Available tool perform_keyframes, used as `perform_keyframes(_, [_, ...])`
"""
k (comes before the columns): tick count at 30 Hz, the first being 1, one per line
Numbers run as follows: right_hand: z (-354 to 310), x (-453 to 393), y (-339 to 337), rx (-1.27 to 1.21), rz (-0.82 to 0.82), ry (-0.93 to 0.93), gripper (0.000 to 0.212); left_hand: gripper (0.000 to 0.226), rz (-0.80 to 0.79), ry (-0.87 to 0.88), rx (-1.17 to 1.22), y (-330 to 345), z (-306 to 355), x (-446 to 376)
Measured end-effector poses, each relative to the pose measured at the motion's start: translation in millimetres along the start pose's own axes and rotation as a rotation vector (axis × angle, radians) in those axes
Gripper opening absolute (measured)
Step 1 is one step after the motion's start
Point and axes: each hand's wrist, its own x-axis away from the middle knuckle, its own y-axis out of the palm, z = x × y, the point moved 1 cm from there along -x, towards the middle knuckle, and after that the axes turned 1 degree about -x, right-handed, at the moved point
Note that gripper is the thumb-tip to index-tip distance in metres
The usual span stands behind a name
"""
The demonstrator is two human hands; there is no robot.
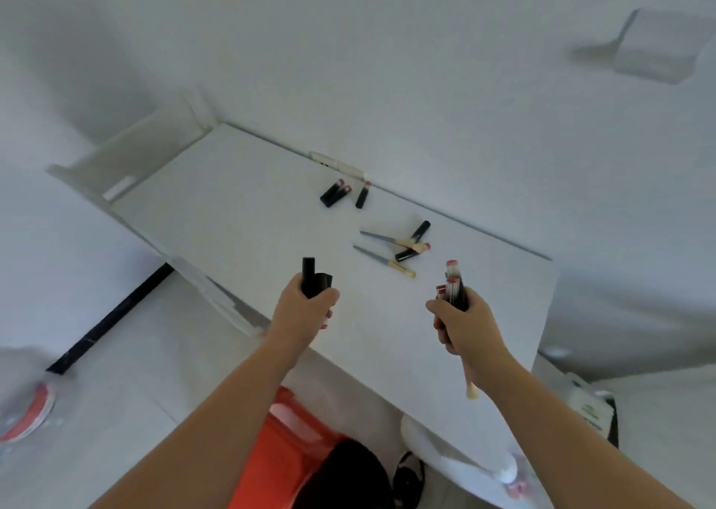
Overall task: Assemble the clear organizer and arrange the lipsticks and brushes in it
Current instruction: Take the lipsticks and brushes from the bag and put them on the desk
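Note:
My left hand [310,307] grips a few black lipstick tubes [310,278] that stick up from the fist. My right hand [463,320] grips a bundle of black lipsticks with red tips [452,284], plus a brush whose pale handle [470,382] hangs below the fist. Both hands hover over the near part of the white table [240,214]. On the table lie three loose lipsticks [336,194] at the far side, and two brushes [383,262] with two more lipsticks [414,251] nearer me. No clear organizer shows sharply.
A pale oblong object [337,163] lies at the table's far edge. A blurred clear box-like shape [654,49] sits at the upper right. An orange stool [279,442] stands below me. A black strip [112,315] crosses the floor at left.

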Motion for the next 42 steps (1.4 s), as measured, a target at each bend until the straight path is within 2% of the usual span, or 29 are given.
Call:
perform_keyframes(6, [-1.5, -67.9, 20.4, 0.306, -0.006, -0.022, 0.023, 0.017, -0.005, 0.015, -0.196, 19.8, 0.8, -65.2])
perform_keyframes(12, [-0.1, -119.4, 43.9, 0.571, 0.049, -0.059, 0.016, 0.015, -0.002, 0.037, -0.339, 37.8, 2.1, -139.9])
perform_keyframes(17, [-2.3, -154.8, 61.9, 0.894, 0.154, -0.199, 0.021, 0.030, -0.034, 0.185, -0.545, 56.8, 12.3, -191.7])
perform_keyframes(21, [5.0, -179.1, 73.4, 1.052, 0.137, -0.319, 0.031, 0.034, -0.075, 0.292, -0.670, 67.4, 11.1, -223.5])
perform_keyframes(25, [13.4, -190.5, 81.0, 1.135, 0.153, -0.456, 0.035, 0.036, -0.044, 0.468, -0.724, 71.4, 3.0, -238.1])
perform_keyframes(29, [20.0, -198.7, 85.7, 1.144, 0.251, -0.580, 0.039, 0.049, 0.046, 0.615, -0.836, 73.4, -11.4, -239.2])
perform_keyframes(35, [31.3, -206.1, 95.6, 1.111, 0.304, -0.654, 0.046, 0.055, 0.166, 0.643, -0.806, 76.8, -22.5, -241.8])
perform_keyframes(42, [36.8, -206.8, 96.9, 1.127, 0.285, -0.640, 0.059, 0.064, 0.164, 0.662, -0.739, 73.4, -21.8, -240.3])
